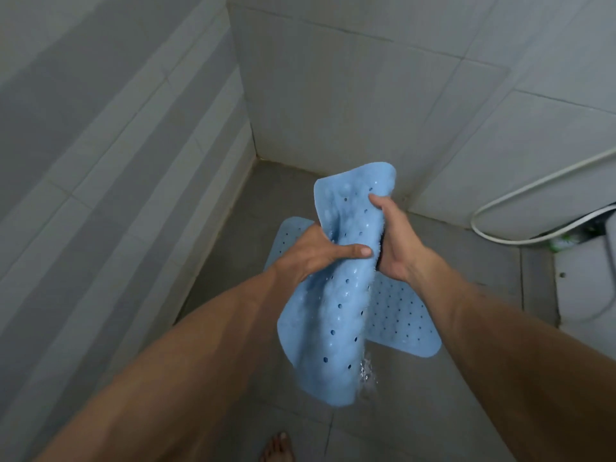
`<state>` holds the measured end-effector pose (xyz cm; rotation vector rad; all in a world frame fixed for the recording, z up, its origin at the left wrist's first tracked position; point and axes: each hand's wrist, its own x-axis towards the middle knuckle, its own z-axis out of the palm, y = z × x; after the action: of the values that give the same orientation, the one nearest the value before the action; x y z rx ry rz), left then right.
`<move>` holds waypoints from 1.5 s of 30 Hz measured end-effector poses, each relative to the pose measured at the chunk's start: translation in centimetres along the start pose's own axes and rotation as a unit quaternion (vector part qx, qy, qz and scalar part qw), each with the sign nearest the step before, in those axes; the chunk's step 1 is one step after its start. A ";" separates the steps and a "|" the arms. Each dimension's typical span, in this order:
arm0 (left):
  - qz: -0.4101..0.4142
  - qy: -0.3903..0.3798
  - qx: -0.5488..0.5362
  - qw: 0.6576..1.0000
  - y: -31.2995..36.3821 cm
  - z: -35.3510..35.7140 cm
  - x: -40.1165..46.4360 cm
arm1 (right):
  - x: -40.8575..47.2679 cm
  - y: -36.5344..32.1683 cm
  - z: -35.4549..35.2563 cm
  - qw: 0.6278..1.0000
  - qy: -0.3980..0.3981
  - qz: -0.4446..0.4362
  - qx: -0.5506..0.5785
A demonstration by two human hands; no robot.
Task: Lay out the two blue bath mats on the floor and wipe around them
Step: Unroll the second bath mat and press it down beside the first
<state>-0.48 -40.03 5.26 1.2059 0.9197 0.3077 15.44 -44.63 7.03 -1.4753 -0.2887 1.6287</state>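
Item: second pale blue perforated rubber bath mat [336, 295], held in the air above the grey tiled floor [433, 411], bunched lengthwise into a loose roll. It is gripped at mid-length by both hands. The left hand [320, 251] is closed over its left side, thumb laid across the front. The right hand [393, 241] is closed on its right edge, fingers wrapped behind. A dark object may be pinched beneath the right palm; it cannot be identified.

Item: first pale blue bath mat [403, 315], already laid flat on the floor in the far corner, partly hidden behind the held one.

Risks, as judged: water [366, 368] is seen running from the lower end of the held mat, so the floor is likely slick under the bare foot [278, 448] at the near edge. The wet rubber could slide from the grip. If released still curled, it may land folded or overlapping the laid mat.

Materials: the mats are soft, flexible and pierced with round holes, with bumps like suction cups on the held mat's visible face. The wall tiles [333, 95] are glossy and pale. A white hose [520, 191] loops at the right.
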 end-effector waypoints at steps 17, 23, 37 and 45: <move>-0.041 -0.001 0.043 0.998 -0.1 7.6 -1.6 | -6.8 2.9 -13.6 1.000 -0.012 -0.003 -0.027; -0.027 0.079 0.108 0.991 0.0 9.7 -1.6 | -7.0 4.6 -15.8 0.989 0.115 -0.017 -0.089; 0.060 0.164 0.185 0.967 -1.5 0.9 -3.3 | -7.0 6.2 -15.6 0.874 0.262 -0.109 -0.394; -0.151 -0.050 0.445 0.881 1.8 1.5 -3.3 | -7.3 4.1 -9.1 0.876 0.222 -0.132 -0.407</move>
<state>-0.92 -42.52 8.45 1.8526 1.1842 -0.4926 20.92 -55.69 6.77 -2.2574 -0.9455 0.9151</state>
